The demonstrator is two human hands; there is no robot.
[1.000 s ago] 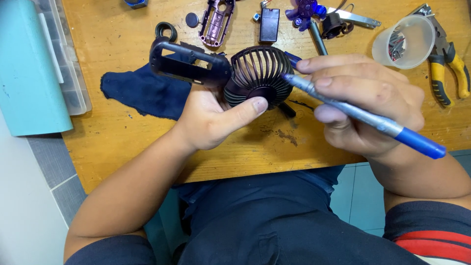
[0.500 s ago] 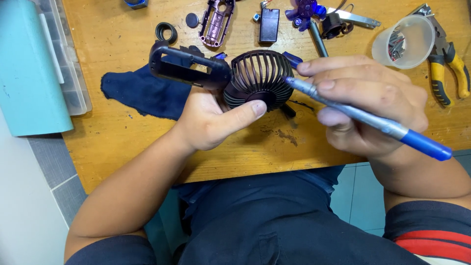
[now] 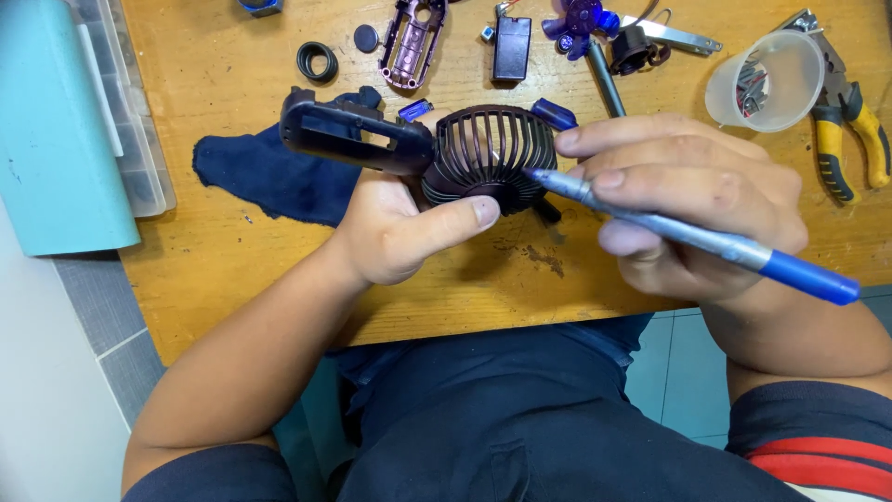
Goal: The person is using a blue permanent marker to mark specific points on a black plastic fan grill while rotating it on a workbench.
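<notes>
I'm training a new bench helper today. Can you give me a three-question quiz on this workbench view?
1. True or false: the left hand holds the dark fan housing.
2. Which tool is in the right hand? A) yellow-handled pliers B) blue-handled screwdriver C) a hammer
3. What lies on the wooden table under the housing's handle?

Key
1. True: thumb across the grille's hub.
2. B: its tip meets the grille.
3. A dark blue cloth.

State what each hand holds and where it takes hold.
Left hand holds the dark fan housing at the grille's base, thumb across its hub. Right hand holds a blue screwdriver mid-shaft.
</notes>
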